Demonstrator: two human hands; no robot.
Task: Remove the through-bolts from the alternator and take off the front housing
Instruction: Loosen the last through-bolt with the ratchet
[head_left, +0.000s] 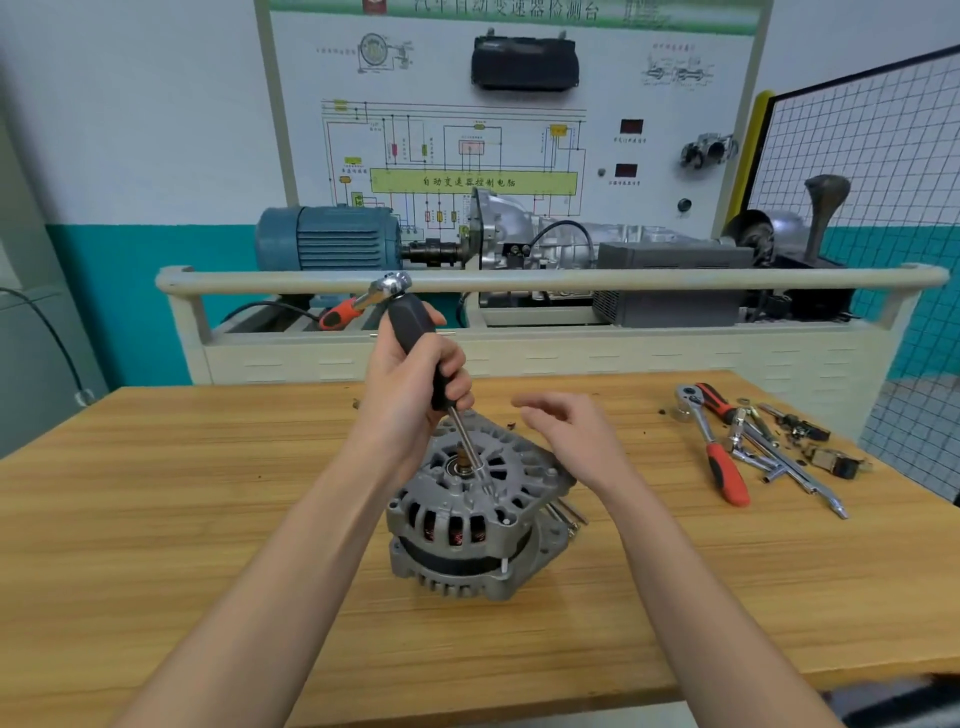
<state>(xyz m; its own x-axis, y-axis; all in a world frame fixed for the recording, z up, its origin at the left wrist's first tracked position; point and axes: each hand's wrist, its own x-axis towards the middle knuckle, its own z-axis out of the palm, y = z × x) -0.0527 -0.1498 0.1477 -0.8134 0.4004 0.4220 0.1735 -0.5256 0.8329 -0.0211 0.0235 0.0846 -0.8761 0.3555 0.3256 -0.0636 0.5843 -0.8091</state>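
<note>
A grey alternator (457, 525) stands on the wooden table (208, 519) with its front housing (498, 467) facing up. My left hand (415, 384) grips the black handle of a driver (415, 332) held nearly upright, with a ratchet (374, 296) with an orange grip attached at its top. The driver's thin shaft runs down to a point on the housing face beside the central shaft. My right hand (566, 431) hovers just right of the alternator with loosely bent fingers, holding nothing. Loose bolts (566, 514) lie against the alternator's right side.
At the table's right lie an orange-handled ratchet (711, 447), extension bars and sockets (779, 452), and small parts (831, 457). Behind the table stands a training bench with a blue motor (327, 239), a gearbox and a wiring board. A wire mesh panel (872, 156) is at the far right.
</note>
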